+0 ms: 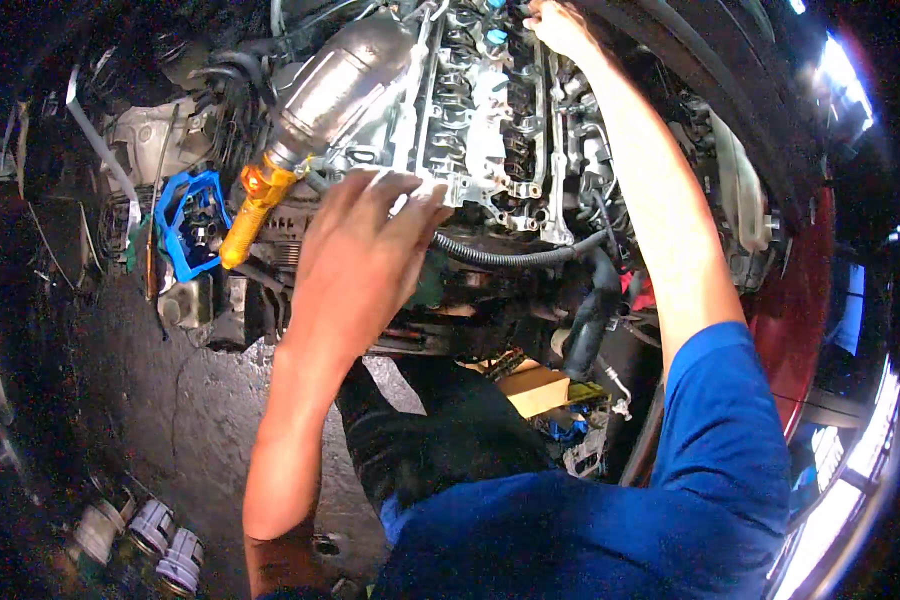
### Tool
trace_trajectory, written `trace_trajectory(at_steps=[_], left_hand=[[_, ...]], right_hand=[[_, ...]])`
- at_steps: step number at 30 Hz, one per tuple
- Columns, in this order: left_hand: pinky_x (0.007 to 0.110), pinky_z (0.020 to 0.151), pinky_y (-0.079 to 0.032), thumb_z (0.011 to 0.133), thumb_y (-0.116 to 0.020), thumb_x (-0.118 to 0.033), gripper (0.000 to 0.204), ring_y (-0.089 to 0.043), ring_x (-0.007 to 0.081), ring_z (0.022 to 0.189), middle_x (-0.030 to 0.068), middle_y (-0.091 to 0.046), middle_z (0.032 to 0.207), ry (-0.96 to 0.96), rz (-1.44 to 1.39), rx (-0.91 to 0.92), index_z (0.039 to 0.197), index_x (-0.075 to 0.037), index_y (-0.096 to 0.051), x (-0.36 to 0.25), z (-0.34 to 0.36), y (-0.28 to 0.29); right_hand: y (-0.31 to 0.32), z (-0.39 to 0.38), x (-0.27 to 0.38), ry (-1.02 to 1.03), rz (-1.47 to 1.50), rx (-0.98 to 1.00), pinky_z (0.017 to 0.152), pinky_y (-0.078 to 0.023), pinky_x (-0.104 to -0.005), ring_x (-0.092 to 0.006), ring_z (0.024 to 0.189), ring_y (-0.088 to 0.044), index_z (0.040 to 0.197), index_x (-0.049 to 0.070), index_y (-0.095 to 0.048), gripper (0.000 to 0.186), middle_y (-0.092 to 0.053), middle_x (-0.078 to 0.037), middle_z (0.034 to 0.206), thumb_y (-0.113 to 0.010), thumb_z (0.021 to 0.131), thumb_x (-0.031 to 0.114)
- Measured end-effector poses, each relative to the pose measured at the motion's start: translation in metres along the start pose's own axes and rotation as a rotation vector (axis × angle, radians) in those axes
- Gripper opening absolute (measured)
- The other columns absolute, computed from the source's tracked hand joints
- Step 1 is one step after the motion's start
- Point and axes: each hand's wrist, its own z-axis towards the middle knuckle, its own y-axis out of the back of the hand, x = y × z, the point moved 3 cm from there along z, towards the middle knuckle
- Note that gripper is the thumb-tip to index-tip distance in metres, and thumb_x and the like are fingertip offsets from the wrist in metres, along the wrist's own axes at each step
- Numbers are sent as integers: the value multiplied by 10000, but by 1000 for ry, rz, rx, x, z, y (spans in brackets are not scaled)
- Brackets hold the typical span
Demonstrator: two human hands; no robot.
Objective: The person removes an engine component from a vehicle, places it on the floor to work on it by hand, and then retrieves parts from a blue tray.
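Observation:
An engine with its top exposed shows a bright metal cylinder head (485,130) and rows of valve parts. My left hand (360,235) hovers at the head's near left corner, fingers loosely bent and apart, with nothing visible in them. My right hand (560,35) reaches to the far right end of the head, fingers curled on something too small to make out. Left of the head, a yellow-handled work light or tool (260,210) lies beside a silver metal cylindrical cover (350,80). A blue plastic tray (175,205) holding small parts sits further left.
A black corrugated hose (520,255) crosses below the head. A red car panel (790,330) stands at the right. Under the engine are a cardboard box (535,390) and assorted parts. Several metal and plastic containers (150,525) stand on the dark floor (200,420) at lower left.

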Motion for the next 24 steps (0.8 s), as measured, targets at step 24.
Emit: trace_trajectory(at_steps=[24], left_hand=[[437,740,-428,708,-637,-99,104,-582,248,857,81,-619,817,-76,391,378,796,-112,-690,11,51,-107]], right_hand=[[-33,11,30,-153,-41,-19,1186,-140,-413,-282,1416,-238,1401,108,-439,561,-315,-167,1503,-427,958,453]])
